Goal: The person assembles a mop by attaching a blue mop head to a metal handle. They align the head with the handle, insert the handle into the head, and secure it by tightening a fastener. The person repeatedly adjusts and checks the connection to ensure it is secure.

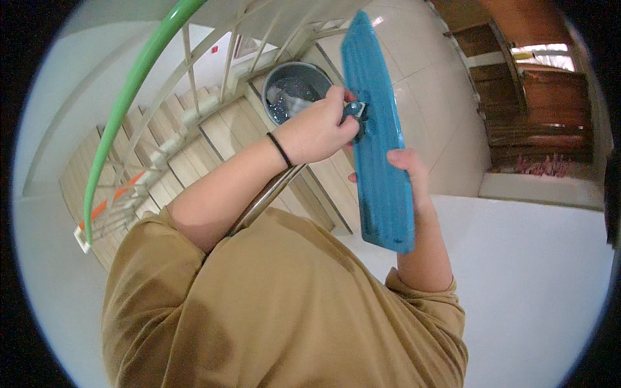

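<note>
A long blue flat mop head (375,129) is held upright in front of my chest. My left hand (317,132), with a black band on its wrist, is closed around the grey joint at the middle of the mop head, where the metal handle (265,197) meets it. My right hand (411,165) grips the mop head's right edge from behind, the thumb showing on the front. The handle runs down under my left forearm toward my tan shirt.
A grey bucket (294,87) holding water and a pale cloth stands on the steps beyond the hands. Beige stairs (194,155) with a white railing and a green handrail (126,97) descend at left. Tiled floor and wooden furniture (537,116) lie at right, a white wall below.
</note>
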The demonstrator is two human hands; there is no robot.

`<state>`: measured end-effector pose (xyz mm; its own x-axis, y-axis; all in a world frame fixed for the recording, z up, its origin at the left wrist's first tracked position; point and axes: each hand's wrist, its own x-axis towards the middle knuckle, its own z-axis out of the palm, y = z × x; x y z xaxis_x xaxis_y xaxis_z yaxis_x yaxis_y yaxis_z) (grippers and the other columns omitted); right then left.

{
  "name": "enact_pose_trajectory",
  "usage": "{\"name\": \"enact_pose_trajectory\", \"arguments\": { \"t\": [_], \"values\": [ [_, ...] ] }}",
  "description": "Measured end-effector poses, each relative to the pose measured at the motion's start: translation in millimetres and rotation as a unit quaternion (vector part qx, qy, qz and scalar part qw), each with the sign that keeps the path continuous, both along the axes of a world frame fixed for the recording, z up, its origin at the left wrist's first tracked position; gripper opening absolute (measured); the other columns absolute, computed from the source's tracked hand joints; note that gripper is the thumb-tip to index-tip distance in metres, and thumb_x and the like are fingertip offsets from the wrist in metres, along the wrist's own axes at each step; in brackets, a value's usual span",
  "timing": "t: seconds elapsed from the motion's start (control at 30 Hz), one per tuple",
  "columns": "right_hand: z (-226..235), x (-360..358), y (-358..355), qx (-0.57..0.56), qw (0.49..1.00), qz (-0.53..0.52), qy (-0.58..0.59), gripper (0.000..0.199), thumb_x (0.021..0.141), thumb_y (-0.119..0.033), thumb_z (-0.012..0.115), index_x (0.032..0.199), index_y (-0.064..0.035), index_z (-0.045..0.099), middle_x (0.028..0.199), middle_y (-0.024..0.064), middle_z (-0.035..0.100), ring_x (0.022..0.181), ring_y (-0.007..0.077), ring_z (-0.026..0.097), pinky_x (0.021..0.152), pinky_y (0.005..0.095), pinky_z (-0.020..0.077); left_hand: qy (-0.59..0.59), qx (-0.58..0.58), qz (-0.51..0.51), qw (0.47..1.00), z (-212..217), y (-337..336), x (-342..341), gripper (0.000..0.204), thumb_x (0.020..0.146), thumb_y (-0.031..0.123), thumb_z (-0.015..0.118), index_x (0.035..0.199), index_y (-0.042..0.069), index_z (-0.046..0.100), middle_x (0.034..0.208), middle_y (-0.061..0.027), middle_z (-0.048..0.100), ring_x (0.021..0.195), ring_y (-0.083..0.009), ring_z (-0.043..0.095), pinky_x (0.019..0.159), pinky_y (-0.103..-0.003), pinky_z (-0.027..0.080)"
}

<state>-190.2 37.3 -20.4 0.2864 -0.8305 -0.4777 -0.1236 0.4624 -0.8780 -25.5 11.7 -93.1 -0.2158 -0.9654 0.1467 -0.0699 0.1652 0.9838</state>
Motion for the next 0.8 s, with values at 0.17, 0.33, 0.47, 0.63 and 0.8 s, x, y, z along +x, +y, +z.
{"name": "enact_pose_trajectory", "arguments": {
  "t": [0.17,0.33,0.47,0.63,0.8],
  "values": [
    [-8.0,-13.8,-5.3,0.029,0.997,0.018,-0.071,0.075,0.067,-0.037,0.060,0.132,-0.0099,0.036,0.114,0.0105,0.049,0.097,0.0193,0.050,0.073,0.0322,0.0489,-0.072,-0.069,-0.003,0.995,-6.1,-4.9,-3.5,0.036,0.086,0.015,0.047,0.110,-0.009,0.033,0.078,-0.0250,0.060,0.070,-0.0365,0.061,0.067,-0.039,0.048],
    [-20.5,-15.4,9.9,-0.066,0.993,0.006,-0.100,0.070,0.072,-0.038,0.055,0.126,0.0052,0.041,0.112,0.0185,0.054,0.095,0.0229,0.055,0.077,0.0332,0.0500,-0.020,0.079,-0.067,0.994,1.9,3.9,-0.6,0.037,0.087,0.017,0.046,0.115,-0.001,0.032,0.062,-0.0086,0.050,0.048,-0.0165,0.049,0.047,-0.030,0.043],
    [-36.6,-46.5,3.0,-0.011,0.974,0.018,-0.227,0.066,0.074,-0.035,0.054,0.124,0.0069,0.041,0.108,0.0218,0.055,0.086,0.0251,0.060,0.069,0.0326,0.0538,-0.034,0.100,-0.074,0.992,7.5,12.5,-11.2,0.036,0.087,0.018,0.044,0.118,0.005,0.030,0.060,-0.0017,0.046,0.044,-0.0095,0.045,0.039,-0.025,0.037],
    [-50.7,-79.1,-6.7,-0.065,0.954,-0.050,-0.288,0.071,0.072,-0.038,0.055,0.125,0.0069,0.038,0.109,0.0233,0.055,0.090,0.0270,0.060,0.071,0.0358,0.0546,-0.071,0.129,-0.108,0.983,8.1,25.5,-36.1,0.038,0.087,0.017,0.048,0.119,0.006,0.030,0.059,0.0007,0.045,0.044,-0.0087,0.044,0.038,-0.024,0.035],
    [-74.5,-112.7,13.1,-0.099,0.940,-0.048,-0.323,0.077,0.071,-0.041,0.055,0.127,0.0071,0.036,0.113,0.0226,0.053,0.097,0.0255,0.057,0.074,0.0368,0.0541,-0.030,0.165,-0.102,0.981,14.6,39.2,-54.0,0.036,0.088,0.011,0.045,0.122,0.008,0.032,0.060,0.0011,0.042,0.044,-0.0073,0.041,0.038,-0.022,0.035]
  ]
}}
